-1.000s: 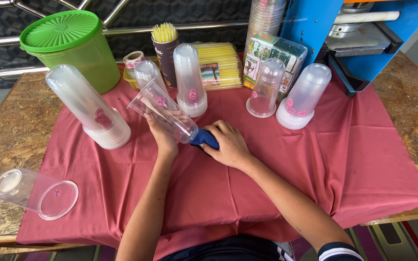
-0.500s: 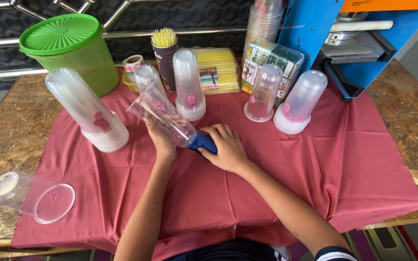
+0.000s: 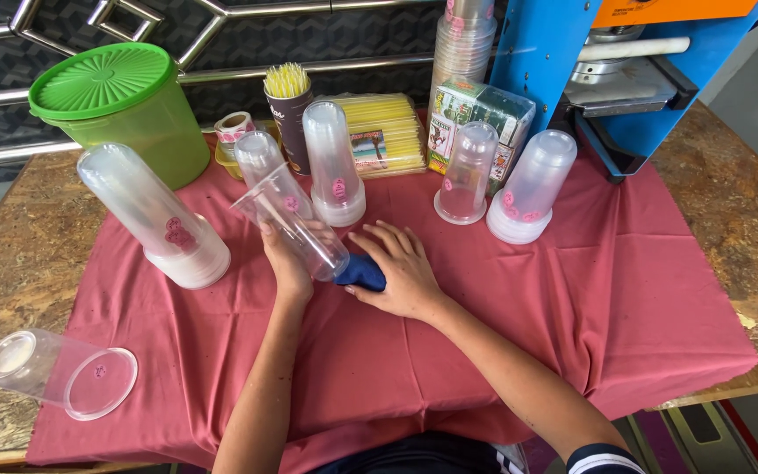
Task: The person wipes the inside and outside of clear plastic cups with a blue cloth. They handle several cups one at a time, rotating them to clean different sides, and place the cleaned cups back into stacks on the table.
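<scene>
- Two hands meet at the middle of the red cloth (image 3: 519,333): our left hand (image 3: 287,263) is wrapped around a clear cup (image 3: 296,224) lying tilted, its mouth pointing up and away from us.
- Our right hand (image 3: 401,268) lies flat, fingers loosely spread, on a blue cloth (image 3: 363,272) pressed against the cup's base end.
- Just behind the cup we see cup stacks standing upside down: one (image 3: 333,167) straight behind it, a leaning one (image 3: 155,219) to the left, two more (image 3: 528,189) to the right.
- Further back stand a straw holder (image 3: 289,110), a pack of yellow straws (image 3: 388,132) and a green tub (image 3: 120,110) with its lid on.
- At the far right we see a blue machine (image 3: 572,61).
- A lone cup (image 3: 54,373) lies on its side at the near left corner.
</scene>
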